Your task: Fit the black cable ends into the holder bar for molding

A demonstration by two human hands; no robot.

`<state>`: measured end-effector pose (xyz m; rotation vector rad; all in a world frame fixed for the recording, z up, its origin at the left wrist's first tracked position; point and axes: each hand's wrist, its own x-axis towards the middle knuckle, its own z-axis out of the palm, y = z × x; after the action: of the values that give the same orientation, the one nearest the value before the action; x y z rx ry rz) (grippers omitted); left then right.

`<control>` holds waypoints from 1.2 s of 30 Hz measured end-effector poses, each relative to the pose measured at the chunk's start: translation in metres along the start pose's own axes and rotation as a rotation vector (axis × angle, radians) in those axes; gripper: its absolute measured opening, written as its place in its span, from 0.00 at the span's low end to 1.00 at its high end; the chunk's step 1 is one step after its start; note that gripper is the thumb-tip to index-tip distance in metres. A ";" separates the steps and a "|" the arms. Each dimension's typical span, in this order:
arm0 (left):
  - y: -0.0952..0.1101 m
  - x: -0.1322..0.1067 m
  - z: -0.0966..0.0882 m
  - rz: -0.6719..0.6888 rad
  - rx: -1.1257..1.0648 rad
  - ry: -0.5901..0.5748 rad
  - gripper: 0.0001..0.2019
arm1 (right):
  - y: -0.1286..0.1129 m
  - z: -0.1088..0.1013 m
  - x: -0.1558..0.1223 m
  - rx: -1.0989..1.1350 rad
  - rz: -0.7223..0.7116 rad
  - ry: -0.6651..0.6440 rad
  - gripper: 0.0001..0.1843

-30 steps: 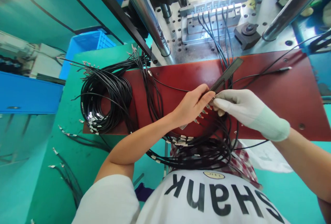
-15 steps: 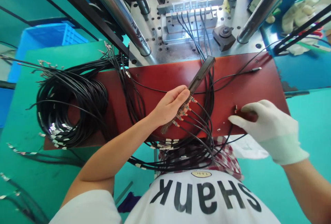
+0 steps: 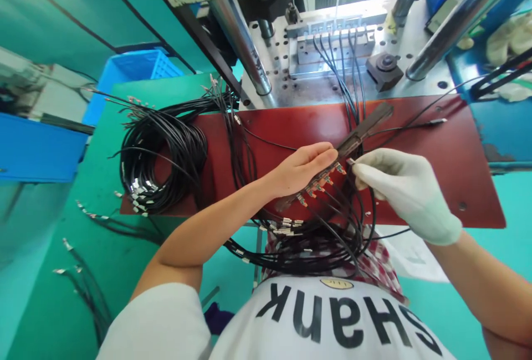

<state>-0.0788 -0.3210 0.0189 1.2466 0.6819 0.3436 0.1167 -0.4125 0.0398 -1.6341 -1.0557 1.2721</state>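
A dark, narrow bar (image 3: pixel 369 125) is held aslant over the red board (image 3: pixel 453 166), in front of the press. It is gripped near its middle by the bare left hand (image 3: pixel 303 170), with thumb and fingers closed around it; whether its lower end touches the board cannot be told. Along its near edge a row of small connectors (image 3: pixel 318 187) is seated, their black cables trailing toward the lap. Just beside the uppermost connector, a small cable end (image 3: pixel 351 162) is pinched between the thumb and fingertips of the gloved right hand (image 3: pixel 397 185).

Below the board's near edge, a looped cable bundle (image 3: pixel 286 263) is gathered across the lap. Beyond the bar, several cables are led from a metal fixture (image 3: pixel 313 52) on the press bed down onto the board. To the left, a thick coil of black cable (image 3: pixel 195 144) is laid partly on the board, partly over the green table (image 3: pixel 95 183). A blue crate (image 3: pixel 124 66) is seen behind it.
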 end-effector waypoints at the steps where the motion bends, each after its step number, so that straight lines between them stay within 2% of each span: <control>1: 0.000 0.000 0.000 0.006 -0.004 0.001 0.23 | 0.000 0.005 0.004 -0.001 -0.009 -0.016 0.15; 8: 0.002 -0.003 -0.005 0.015 0.048 -0.019 0.22 | 0.001 0.014 0.015 0.004 -0.029 -0.034 0.15; 12: -0.004 -0.002 -0.005 0.088 0.225 0.032 0.22 | -0.004 0.018 0.017 -0.031 -0.060 -0.028 0.15; 16: -0.012 0.005 -0.005 0.205 0.367 0.117 0.21 | 0.002 0.018 0.027 -0.056 -0.060 -0.035 0.15; 20: -0.010 0.011 -0.009 0.214 0.411 0.120 0.23 | 0.010 0.013 0.033 -0.137 -0.063 -0.060 0.17; 22: -0.006 0.012 -0.012 0.193 0.412 0.110 0.23 | 0.011 0.013 0.028 -0.290 -0.189 0.040 0.14; 24: -0.002 0.011 -0.014 0.163 0.403 0.110 0.23 | 0.009 0.017 0.017 -0.507 -0.453 0.207 0.12; 25: 0.000 0.010 -0.014 0.148 0.394 0.113 0.23 | 0.008 0.021 0.010 -0.618 -0.598 0.249 0.12; 26: 0.001 0.009 -0.014 0.134 0.384 0.118 0.23 | 0.007 0.026 0.003 -0.730 -0.724 0.244 0.11; 28: 0.002 0.009 -0.012 0.108 0.363 0.128 0.22 | 0.005 0.039 -0.010 -0.946 -0.868 0.128 0.11; 30: 0.003 0.009 -0.009 0.090 0.345 0.135 0.22 | 0.005 0.051 -0.020 -1.128 -0.873 0.060 0.13; 32: 0.002 0.009 -0.008 0.089 0.344 0.146 0.22 | 0.005 0.060 -0.027 -1.194 -0.821 0.068 0.14; 34: 0.001 0.010 -0.010 0.102 0.335 0.156 0.21 | 0.005 0.060 -0.033 -1.130 -0.756 0.049 0.14; 36: 0.000 0.009 -0.016 0.097 0.290 0.174 0.20 | 0.005 0.050 -0.039 -0.961 -0.676 -0.020 0.11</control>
<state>-0.0818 -0.3039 0.0133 1.5411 0.8434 0.4482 0.0623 -0.4460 0.0386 -1.6246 -2.1984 0.3042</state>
